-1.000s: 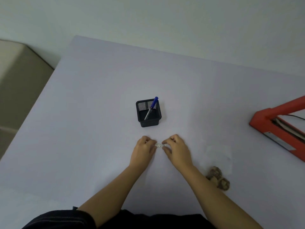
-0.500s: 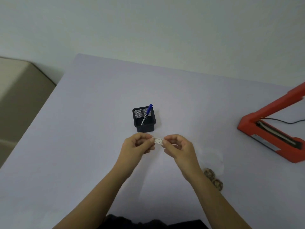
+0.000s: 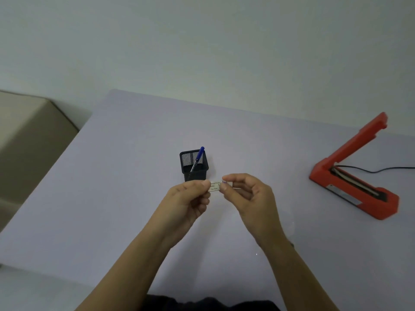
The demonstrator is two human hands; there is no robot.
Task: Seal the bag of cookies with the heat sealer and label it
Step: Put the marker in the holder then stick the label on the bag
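Your left hand point(image 3: 188, 198) and right hand point(image 3: 244, 194) pinch a small printed label point(image 3: 215, 186) above the desk point(image 3: 112, 198). Labelling is likely underway; next, peel its backing.

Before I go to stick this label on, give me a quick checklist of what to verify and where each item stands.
1. Label held by both hands: ok, left hand and right hand pinch its ends.
2. Label off the table: ok.
3. Backing peeled: cannot tell.
4. Bag of cookies in view: not ok, not visible.
5. Heat sealer arm raised: ok.
6. Pen in holder: ok.
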